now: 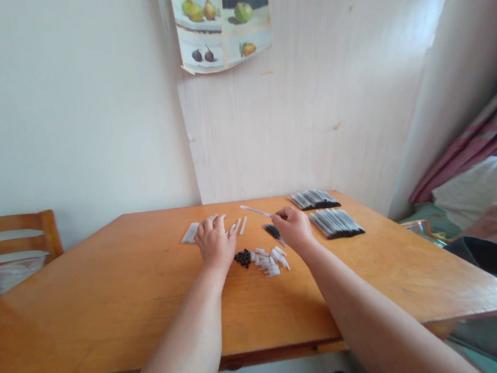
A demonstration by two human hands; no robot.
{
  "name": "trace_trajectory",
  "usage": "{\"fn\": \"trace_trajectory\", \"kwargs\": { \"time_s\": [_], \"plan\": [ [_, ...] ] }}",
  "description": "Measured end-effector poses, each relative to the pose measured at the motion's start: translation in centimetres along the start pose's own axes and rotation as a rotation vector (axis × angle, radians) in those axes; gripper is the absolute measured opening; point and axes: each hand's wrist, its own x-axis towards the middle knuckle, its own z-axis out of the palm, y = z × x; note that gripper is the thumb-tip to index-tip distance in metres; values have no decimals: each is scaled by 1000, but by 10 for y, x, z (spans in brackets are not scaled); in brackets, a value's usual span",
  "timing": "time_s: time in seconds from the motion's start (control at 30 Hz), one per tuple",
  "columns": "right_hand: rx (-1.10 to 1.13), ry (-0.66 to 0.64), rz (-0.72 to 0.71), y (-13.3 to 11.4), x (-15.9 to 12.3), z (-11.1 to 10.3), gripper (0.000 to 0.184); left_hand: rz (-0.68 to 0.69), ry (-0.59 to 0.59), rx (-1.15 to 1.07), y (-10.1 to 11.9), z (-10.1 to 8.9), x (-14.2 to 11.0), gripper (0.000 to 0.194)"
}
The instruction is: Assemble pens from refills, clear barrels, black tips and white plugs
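Observation:
My right hand [292, 224] is closed, pinching one end of a thin whitish tube [255, 211] that points up and to the left. Below that hand lies a small bundle of thin dark sticks [273, 231]. My left hand [215, 239] is spread palm down over slim white tubes; its fingers are apart, and what lies under them is partly hidden. White tubes [190, 233] lie side by side left of it, and a loose white tube [243, 225] lies to its right. Between my forearms are small black plugs [243, 258] and a heap of short white translucent caps [271, 261].
Two rows of pen-like sticks with black ends, a back row [314, 198] and a front row [336, 223], lie at the right of the wooden table [121, 297]. A wooden chair [8, 224] stands left. At right is a black container [483, 256].

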Motion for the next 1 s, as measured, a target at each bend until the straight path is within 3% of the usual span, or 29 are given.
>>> {"fn": "trace_trajectory", "kwargs": {
  "time_s": [0.23, 0.4, 0.6, 0.73, 1.0],
  "plan": [
    [-43, 187, 57, 16, 17, -42, 30, -18, 1, 25, -3, 2, 1, 36],
    [-104, 325, 134, 60, 29, -83, 36, -30, -9, 53, -4, 4, 1, 36],
    [-243, 404, 271, 111, 27, -126, 40, -36, -32, 78, -4, 5, 3, 35],
    [-343, 362, 350, 126, 19, -134, 39, -44, -47, 81, -5, 6, 3, 35],
    [-461, 245, 416, 130, 8, -123, 39, -42, -47, 119, -11, 10, 4, 37]
  ]
}}
